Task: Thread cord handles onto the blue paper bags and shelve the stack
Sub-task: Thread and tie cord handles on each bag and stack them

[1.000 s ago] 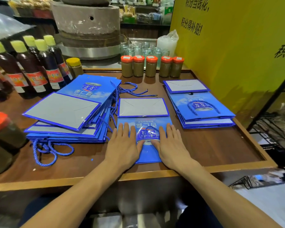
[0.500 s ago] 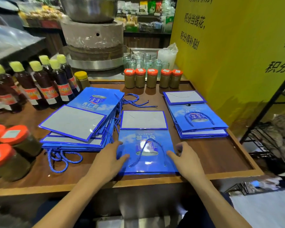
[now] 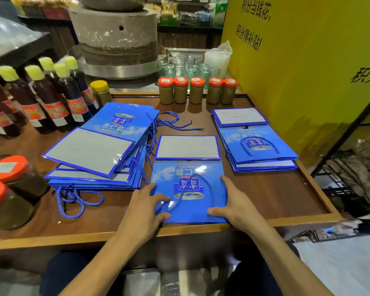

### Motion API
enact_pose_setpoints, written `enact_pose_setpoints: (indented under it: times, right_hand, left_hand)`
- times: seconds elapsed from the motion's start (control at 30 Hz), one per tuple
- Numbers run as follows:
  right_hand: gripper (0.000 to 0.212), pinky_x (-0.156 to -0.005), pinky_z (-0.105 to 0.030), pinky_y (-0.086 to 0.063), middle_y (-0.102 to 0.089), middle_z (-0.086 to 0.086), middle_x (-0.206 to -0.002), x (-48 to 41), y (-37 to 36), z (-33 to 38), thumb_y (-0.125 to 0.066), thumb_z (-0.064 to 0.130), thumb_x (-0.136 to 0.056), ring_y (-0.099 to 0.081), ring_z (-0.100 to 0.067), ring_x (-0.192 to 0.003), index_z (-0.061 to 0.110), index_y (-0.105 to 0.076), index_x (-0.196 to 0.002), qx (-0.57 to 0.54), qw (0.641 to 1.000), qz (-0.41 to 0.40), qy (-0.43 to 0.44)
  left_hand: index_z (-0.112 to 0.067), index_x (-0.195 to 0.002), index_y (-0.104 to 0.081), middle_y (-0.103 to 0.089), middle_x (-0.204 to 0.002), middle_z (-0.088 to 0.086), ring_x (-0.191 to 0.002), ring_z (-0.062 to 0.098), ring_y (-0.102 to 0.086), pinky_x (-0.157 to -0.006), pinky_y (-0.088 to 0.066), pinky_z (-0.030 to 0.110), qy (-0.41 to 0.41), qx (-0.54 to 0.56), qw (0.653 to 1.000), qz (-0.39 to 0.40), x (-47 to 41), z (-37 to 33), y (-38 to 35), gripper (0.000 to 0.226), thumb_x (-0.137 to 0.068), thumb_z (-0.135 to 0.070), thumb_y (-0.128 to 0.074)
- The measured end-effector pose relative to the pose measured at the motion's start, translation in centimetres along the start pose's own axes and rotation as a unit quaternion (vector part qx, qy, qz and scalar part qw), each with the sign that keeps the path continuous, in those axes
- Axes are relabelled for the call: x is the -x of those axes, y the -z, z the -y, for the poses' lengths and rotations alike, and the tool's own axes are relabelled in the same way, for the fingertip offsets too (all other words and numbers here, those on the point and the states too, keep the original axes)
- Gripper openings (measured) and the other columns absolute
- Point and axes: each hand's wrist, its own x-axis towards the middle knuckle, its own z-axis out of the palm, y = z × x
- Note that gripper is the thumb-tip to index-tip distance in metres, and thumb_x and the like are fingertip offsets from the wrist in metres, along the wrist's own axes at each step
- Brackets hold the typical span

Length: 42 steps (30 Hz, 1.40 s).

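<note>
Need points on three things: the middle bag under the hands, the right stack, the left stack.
middle bag (image 3: 188,185), head view, printed logo on its blue face.
right stack (image 3: 257,144), head view, logo on the top bag.
left stack (image 3: 88,150), head view, grey flap of the top bag.

Yellow board (image 3: 303,67) reads 积分当钱花; blue bag (image 3: 124,119) reads 杏仁露

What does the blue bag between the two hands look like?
The blue bag is flat glossy paper, printed with a can and white writing, upside down from here. Its grey folded bottom is at the far end; a twisted blue cord loops across it. It lies on the wooden table near its front edge. The left hand and right hand touch its sides.
</note>
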Motion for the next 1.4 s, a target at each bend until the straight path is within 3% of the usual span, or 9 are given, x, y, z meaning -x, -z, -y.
enact_pose_setpoints:
  times: [0.2,0.37,0.5,0.63,0.8,0.97,1.13,1.3,1.4]
  right_hand:
    - [0.113,-0.105,-0.031,-0.046,-0.050,0.001,-0.152,-0.4,0.1,-0.1,-0.092,0.033,-0.075,-0.055,-0.021,-0.134,0.024,-0.021,-0.163,0.010,1.000,0.010,-0.002]
    - [0.037,-0.081,-0.014,-0.053,-0.070,0.009,-0.125,0.1,1.7,-0.3,-0.081,0.040,-0.086,-0.069,-0.006,-0.108,0.031,-0.070,-0.120,-0.229,0.970,-0.086,0.013]
    - [0.040,-0.061,-0.026,-0.044,-0.068,-0.028,-0.127,-0.1,5.2,0.3,-0.056,0.021,-0.086,-0.060,-0.029,-0.072,0.022,-0.078,-0.119,-0.359,0.931,-0.061,0.011]
    - [0.057,-0.037,-0.012,-0.027,-0.073,-0.022,-0.121,1.0,7.0,2.8,-0.029,-0.015,-0.094,-0.054,-0.011,-0.048,0.008,-0.073,-0.123,-0.348,0.934,-0.006,0.083]
    - [0.051,-0.080,-0.026,-0.055,-0.079,-0.011,-0.105,0.8,8.3,5.3,-0.043,-0.019,-0.095,-0.077,-0.018,-0.080,0.013,-0.075,-0.119,-0.313,0.940,-0.042,0.130]
    - [0.035,-0.055,-0.016,-0.034,-0.051,0.012,-0.056,-1.2,9.0,6.1,-0.083,0.019,-0.087,-0.043,-0.003,-0.054,0.025,-0.057,-0.064,-0.174,0.940,-0.208,0.206]
    - [0.026,-0.090,-0.026,-0.056,-0.076,0.008,-0.111,-4.0,9.9,4.4,-0.082,0.021,-0.088,-0.071,-0.011,-0.107,0.021,-0.070,-0.111,-0.203,0.949,-0.130,0.201]
    - [0.057,-0.092,-0.053,-0.059,-0.076,-0.011,-0.121,-4.8,7.9,2.6,-0.084,0.050,-0.081,-0.073,-0.036,-0.111,0.018,-0.068,-0.125,-0.352,0.915,-0.093,0.174]
    - [0.031,-0.094,-0.059,-0.057,-0.076,-0.005,-0.121,-5.4,7.2,1.5,-0.072,0.030,-0.095,-0.073,-0.031,-0.110,0.028,-0.068,-0.126,-0.343,0.910,-0.167,0.161]
  left_hand:
    - [-0.038,-0.133,-0.063,-0.037,-0.160,-0.002,-0.144,0.024,-0.035,-0.115,-0.035,0.042,-0.023,-0.033,0.999,-0.024,1.0,0.1,-0.8,0.042,-0.092,-0.040,-0.074]
    - [-0.038,-0.107,-0.079,-0.059,-0.141,-0.020,-0.131,-0.001,-0.051,-0.111,-0.042,0.032,-0.027,0.191,0.978,-0.079,0.9,-0.5,2.5,0.021,-0.092,-0.026,-0.073]
    - [-0.040,-0.122,-0.073,-0.057,-0.142,-0.027,-0.140,-0.002,-0.045,-0.111,-0.043,0.024,-0.103,0.253,0.961,-0.047,1.2,-0.2,5.6,0.068,-0.079,0.009,-0.056]
    - [-0.035,-0.113,-0.075,-0.067,-0.129,-0.022,-0.130,0.008,-0.058,-0.108,-0.047,0.028,-0.171,0.194,0.945,-0.199,0.7,-0.4,6.9,0.065,-0.076,0.018,-0.076]
    - [-0.034,-0.100,-0.080,-0.075,-0.110,-0.015,-0.117,0.006,-0.065,-0.098,-0.049,0.017,-0.164,0.251,0.909,-0.291,-0.5,-2.3,10.1,0.057,-0.077,0.018,-0.072]
    - [-0.035,-0.092,-0.078,-0.077,-0.090,-0.014,-0.079,0.002,-0.068,-0.073,-0.056,0.024,-0.219,0.297,0.889,-0.271,-2.1,-5.2,14.2,0.053,-0.090,0.016,-0.063]
    - [-0.040,-0.090,-0.079,-0.077,-0.085,-0.013,-0.077,0.001,-0.069,-0.061,-0.058,0.025,-0.247,0.404,0.847,-0.241,-4.3,-9.1,19.5,0.053,-0.092,0.011,-0.064]
    - [-0.020,-0.093,-0.073,-0.074,-0.079,-0.007,-0.068,0.005,-0.066,-0.057,-0.055,0.028,-0.152,0.452,0.856,-0.201,-8.8,-10.5,20.0,0.011,-0.101,-0.018,-0.065]
    - [-0.022,-0.096,-0.067,-0.064,-0.074,-0.007,-0.064,0.005,-0.057,-0.057,-0.048,0.025,-0.067,0.483,0.862,-0.137,-10.5,-10.3,16.8,0.013,-0.102,-0.033,-0.063]
